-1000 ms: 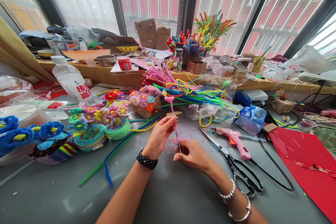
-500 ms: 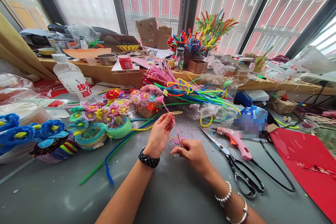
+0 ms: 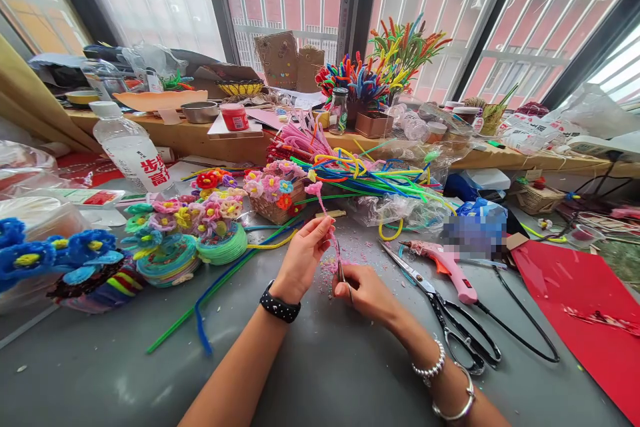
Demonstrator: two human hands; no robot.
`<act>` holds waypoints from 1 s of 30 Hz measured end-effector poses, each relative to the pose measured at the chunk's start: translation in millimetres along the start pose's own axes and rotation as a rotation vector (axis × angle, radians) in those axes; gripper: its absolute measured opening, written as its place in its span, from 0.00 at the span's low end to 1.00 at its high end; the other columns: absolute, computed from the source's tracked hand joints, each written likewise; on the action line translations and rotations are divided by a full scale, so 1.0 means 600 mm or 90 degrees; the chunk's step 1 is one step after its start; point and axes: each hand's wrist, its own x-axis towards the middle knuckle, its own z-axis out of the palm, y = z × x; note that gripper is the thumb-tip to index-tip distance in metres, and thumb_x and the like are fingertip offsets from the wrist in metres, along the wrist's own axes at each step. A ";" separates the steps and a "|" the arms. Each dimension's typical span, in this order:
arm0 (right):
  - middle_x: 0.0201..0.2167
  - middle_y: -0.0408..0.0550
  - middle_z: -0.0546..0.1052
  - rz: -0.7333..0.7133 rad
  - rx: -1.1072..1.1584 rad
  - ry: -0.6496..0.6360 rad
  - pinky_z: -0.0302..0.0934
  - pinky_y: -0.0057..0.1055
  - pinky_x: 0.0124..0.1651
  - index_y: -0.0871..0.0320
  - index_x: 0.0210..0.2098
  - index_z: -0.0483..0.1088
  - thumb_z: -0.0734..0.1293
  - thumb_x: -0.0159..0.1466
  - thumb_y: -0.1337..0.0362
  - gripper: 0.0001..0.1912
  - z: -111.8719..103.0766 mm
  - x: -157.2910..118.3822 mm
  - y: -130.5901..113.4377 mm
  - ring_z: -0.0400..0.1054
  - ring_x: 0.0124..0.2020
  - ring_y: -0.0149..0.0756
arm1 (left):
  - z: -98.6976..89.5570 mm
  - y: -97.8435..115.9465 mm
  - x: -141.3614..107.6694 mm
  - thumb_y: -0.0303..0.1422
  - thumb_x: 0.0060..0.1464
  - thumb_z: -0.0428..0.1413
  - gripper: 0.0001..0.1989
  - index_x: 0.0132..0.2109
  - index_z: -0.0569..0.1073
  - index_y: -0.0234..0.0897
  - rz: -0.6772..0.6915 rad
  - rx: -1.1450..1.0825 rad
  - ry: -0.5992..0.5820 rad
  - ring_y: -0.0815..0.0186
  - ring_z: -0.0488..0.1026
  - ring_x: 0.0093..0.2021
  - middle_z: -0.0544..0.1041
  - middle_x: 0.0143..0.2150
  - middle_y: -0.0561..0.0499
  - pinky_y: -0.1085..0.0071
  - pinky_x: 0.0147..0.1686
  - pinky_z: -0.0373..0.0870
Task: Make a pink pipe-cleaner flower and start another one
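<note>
Fingertips of the left hand (image 3: 299,261) pinched the pink fuzzy strand (image 3: 321,201), its tip rising above them, presumably to steady it; the right hand's (image 3: 370,292) curled fingers grasped small scissors (image 3: 341,272), blades at the strand's lower stretch, seemingly for control.

From my end I see 1 fuzzy pink stem (image 3: 323,205), tilted, its top flared, and 1 slim pair of scissors (image 3: 341,273) at its lower part, above the desk (image 3: 310,373), in from its far edge.
</note>
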 end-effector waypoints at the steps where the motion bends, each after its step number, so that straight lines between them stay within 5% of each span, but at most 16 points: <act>1: 0.15 0.40 0.59 -0.005 -0.002 -0.002 0.46 0.25 0.22 0.59 0.16 0.58 0.48 0.46 0.32 0.34 0.000 0.000 0.002 0.51 0.19 0.27 | 0.001 -0.001 -0.001 0.30 0.38 0.61 0.07 0.29 0.74 0.34 0.000 0.014 -0.006 0.79 0.65 0.25 0.71 0.26 0.55 0.81 0.25 0.59; 8: 0.11 0.37 0.55 0.023 -0.025 0.090 0.42 0.23 0.18 0.58 0.12 0.51 0.58 0.47 0.38 0.29 0.010 0.000 0.009 0.46 0.16 0.24 | 0.003 -0.001 -0.004 0.31 0.38 0.60 0.06 0.27 0.73 0.35 0.009 0.037 -0.018 0.79 0.64 0.25 0.70 0.26 0.56 0.82 0.26 0.57; 14: 0.09 0.41 0.62 0.051 0.017 0.159 0.45 0.24 0.19 0.58 0.09 0.51 0.60 0.50 0.43 0.28 0.014 0.001 0.002 0.50 0.15 0.25 | 0.001 0.000 -0.005 0.32 0.37 0.61 0.07 0.28 0.73 0.36 0.028 0.020 0.014 0.78 0.64 0.25 0.70 0.25 0.57 0.80 0.27 0.57; 22: 0.13 0.39 0.55 0.029 -0.037 0.072 0.42 0.24 0.19 0.59 0.13 0.54 0.50 0.47 0.33 0.33 -0.005 0.000 0.007 0.48 0.18 0.25 | 0.004 -0.001 -0.005 0.33 0.37 0.61 0.08 0.28 0.73 0.36 0.026 0.055 0.014 0.77 0.64 0.26 0.70 0.26 0.56 0.79 0.27 0.56; 30: 0.10 0.37 0.54 0.028 -0.061 0.098 0.41 0.23 0.18 0.58 0.12 0.50 0.59 0.46 0.38 0.29 0.001 0.001 0.007 0.46 0.16 0.24 | 0.002 -0.003 -0.004 0.33 0.38 0.60 0.06 0.27 0.73 0.35 0.022 0.077 -0.016 0.77 0.64 0.26 0.70 0.26 0.56 0.79 0.28 0.56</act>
